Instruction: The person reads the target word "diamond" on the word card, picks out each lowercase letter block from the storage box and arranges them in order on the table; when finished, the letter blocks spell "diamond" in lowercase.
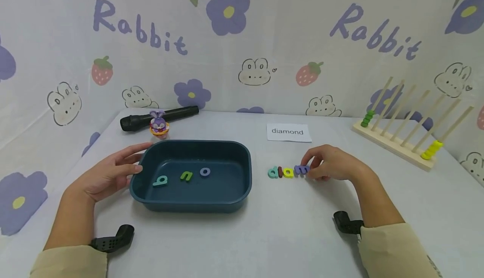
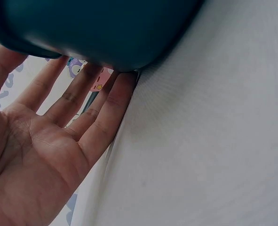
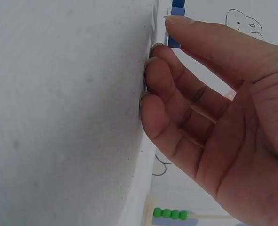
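While straight-fingered left hand (image 1: 109, 172) touches dark-blue rectangular tray (image 1: 223, 187) at nine o'clock, right hand (image 1: 332, 162) pinches purple letter m (image 1: 300, 169) off three-o'clock side.

A person's left forearm (image 1: 73, 223) rose from 8 o'clock as the left hand (image 1: 109, 169) reached toward 2 o'clock, fingers (image 2: 106, 120) extended and spread apart. From 4 o'clock came the right forearm (image 1: 382, 202), its wrist bent so that the right hand (image 1: 330, 162) pointed toward 9 o'clock, thumb (image 3: 214, 42) and forefinger (image 1: 308, 156) set in a pinch. The right hand's other fingers (image 3: 160, 77) curled inward.
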{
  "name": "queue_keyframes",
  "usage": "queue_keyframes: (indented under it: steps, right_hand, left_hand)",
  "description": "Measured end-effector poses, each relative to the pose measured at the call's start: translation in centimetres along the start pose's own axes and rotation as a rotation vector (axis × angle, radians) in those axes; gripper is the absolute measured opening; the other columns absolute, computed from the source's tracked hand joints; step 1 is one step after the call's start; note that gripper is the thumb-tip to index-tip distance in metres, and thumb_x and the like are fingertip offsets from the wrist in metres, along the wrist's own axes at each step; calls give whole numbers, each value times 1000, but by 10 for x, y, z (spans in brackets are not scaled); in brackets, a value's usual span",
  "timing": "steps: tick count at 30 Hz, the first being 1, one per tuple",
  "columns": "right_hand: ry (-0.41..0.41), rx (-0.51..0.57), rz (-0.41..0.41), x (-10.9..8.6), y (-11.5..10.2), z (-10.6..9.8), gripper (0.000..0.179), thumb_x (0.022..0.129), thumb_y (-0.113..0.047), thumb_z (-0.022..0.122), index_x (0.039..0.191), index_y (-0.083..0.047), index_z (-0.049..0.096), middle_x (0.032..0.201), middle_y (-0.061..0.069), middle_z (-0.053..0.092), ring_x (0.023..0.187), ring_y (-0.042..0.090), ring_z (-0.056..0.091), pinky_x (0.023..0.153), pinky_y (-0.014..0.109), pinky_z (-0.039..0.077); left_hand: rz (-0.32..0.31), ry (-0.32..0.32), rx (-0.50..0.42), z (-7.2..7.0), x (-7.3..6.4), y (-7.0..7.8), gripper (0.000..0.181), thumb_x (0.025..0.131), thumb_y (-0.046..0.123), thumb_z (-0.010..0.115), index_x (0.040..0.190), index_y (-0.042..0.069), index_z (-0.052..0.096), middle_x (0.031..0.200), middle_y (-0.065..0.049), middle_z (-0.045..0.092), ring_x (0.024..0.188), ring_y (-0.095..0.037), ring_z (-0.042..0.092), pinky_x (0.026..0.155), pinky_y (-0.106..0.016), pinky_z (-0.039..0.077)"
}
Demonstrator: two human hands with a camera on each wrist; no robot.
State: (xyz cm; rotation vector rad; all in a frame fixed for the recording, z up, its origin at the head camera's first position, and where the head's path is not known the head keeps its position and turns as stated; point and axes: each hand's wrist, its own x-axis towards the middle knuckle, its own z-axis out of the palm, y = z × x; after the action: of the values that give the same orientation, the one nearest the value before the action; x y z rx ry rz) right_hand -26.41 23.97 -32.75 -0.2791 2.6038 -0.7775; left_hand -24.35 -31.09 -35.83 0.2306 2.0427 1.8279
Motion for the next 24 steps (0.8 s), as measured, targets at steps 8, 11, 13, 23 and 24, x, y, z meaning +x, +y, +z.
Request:
queue_keyframes:
  steps: [8, 11, 13, 23, 24]
  right_hand:
    - [14, -18, 23, 3, 0, 3, 29, 88, -17, 77, 116, -12, 72, 97, 7, 61, 77, 19, 58, 69, 31, 47]
    - [18, -23, 33, 4, -1, 4, 29, 88, -18, 78, 116, -12, 72, 98, 8, 62, 79, 20, 58, 69, 30, 48]
    - [18, -28, 38, 5, -2, 4, 29, 89, -18, 78, 117, -13, 72, 100, 9, 62, 81, 20, 58, 70, 30, 48]
    - [14, -31, 35, 4, -1, 5, 29, 89, -17, 77, 117, -13, 73, 101, 9, 62, 82, 20, 58, 70, 30, 48]
    - [14, -30, 34, 3, 0, 5, 29, 89, -17, 77, 117, -13, 73, 101, 9, 62, 82, 20, 58, 70, 30, 47]
  left_hand:
    - [-2, 6, 15, 1, 0, 1, 66, 103, 17, 60, 162, 26, 32, 171, -20, 17, 120, -3, 63, 95, -30, 58]
    - [-4, 6, 11, 1, 0, 1, 66, 103, 17, 60, 162, 25, 32, 170, -19, 17, 121, -3, 63, 95, -31, 58]
    - [-4, 6, 10, 2, 0, 1, 66, 103, 16, 60, 162, 25, 32, 170, -19, 17, 121, -3, 63, 95, -31, 58]
    - [-5, 9, 29, 3, 1, 0, 67, 103, 19, 60, 162, 26, 32, 170, -19, 20, 121, -3, 62, 96, -32, 58]
    - [-6, 9, 28, 3, 1, 0, 67, 103, 18, 60, 162, 26, 32, 170, -19, 20, 122, -3, 62, 96, -32, 58]
